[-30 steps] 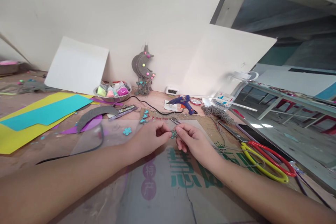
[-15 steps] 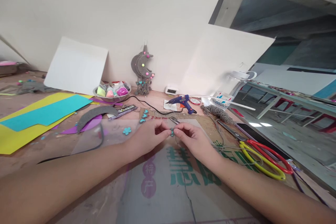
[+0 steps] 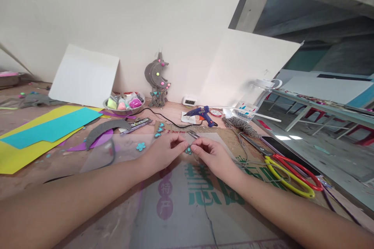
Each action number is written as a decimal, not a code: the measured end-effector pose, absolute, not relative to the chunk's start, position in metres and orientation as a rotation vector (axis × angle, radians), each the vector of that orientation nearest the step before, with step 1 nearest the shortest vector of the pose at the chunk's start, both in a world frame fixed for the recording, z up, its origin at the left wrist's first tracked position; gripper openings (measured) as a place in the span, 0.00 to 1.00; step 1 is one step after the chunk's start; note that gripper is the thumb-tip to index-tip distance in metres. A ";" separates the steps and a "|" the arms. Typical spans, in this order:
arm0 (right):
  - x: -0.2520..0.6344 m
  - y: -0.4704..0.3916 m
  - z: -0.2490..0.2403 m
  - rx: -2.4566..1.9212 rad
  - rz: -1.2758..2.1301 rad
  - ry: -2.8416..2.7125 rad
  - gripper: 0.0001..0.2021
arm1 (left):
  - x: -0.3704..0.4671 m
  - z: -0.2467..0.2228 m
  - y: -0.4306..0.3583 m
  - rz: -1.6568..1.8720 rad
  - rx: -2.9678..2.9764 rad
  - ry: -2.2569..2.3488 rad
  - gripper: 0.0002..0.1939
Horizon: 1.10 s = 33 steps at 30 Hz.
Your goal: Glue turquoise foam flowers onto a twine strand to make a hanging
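Observation:
My left hand and my right hand meet over a plastic-covered cardboard sheet. Between their fingertips is a small teal piece, pinched from both sides, with thin grey string by it. A teal flower lies left of my left hand. Small teal hearts rest just beyond it. Behind my hands lies a small pointed metal tool, partly hidden.
A blue glue gun, a bowl of coloured clay and a hanging grey moon ornament are at the back. Right are grey yarn, scissors and a phone. Coloured sheets lie left.
The view has shifted slightly. My fingertips have parted a little, and more of the teal piece shows between them.

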State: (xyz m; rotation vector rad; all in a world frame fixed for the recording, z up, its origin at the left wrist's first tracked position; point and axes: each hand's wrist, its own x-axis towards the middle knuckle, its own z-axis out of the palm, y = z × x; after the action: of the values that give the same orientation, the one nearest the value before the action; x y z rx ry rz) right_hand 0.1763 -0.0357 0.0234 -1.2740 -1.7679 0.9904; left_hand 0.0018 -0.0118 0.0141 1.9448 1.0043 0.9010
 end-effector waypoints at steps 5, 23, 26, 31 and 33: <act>0.177 -0.035 0.023 -1.248 0.998 -1.796 0.13 | 0.001 0.013 -0.011 0.924 1.979 0.998 0.13; 0.180 -0.034 0.021 -1.256 0.975 -1.727 0.13 | 0.003 0.009 -0.010 0.931 1.946 1.006 0.08; 0.179 -0.035 0.022 -1.262 0.957 -1.718 0.13 | 0.003 0.009 -0.010 0.963 1.938 1.009 0.08; 0.178 -0.035 0.023 -1.228 1.021 -1.706 0.11 | 0.003 0.012 -0.012 0.943 1.970 1.011 0.09; 0.177 -0.035 0.023 -1.235 1.021 -1.715 0.11 | 0.003 0.013 -0.014 0.921 1.984 1.013 0.09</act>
State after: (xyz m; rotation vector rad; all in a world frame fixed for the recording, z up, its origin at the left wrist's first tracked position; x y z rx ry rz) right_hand 0.1774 -0.0351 0.0234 -1.2353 -1.7153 1.0210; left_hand 0.0026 -0.0136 0.0127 1.9835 1.0126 0.9213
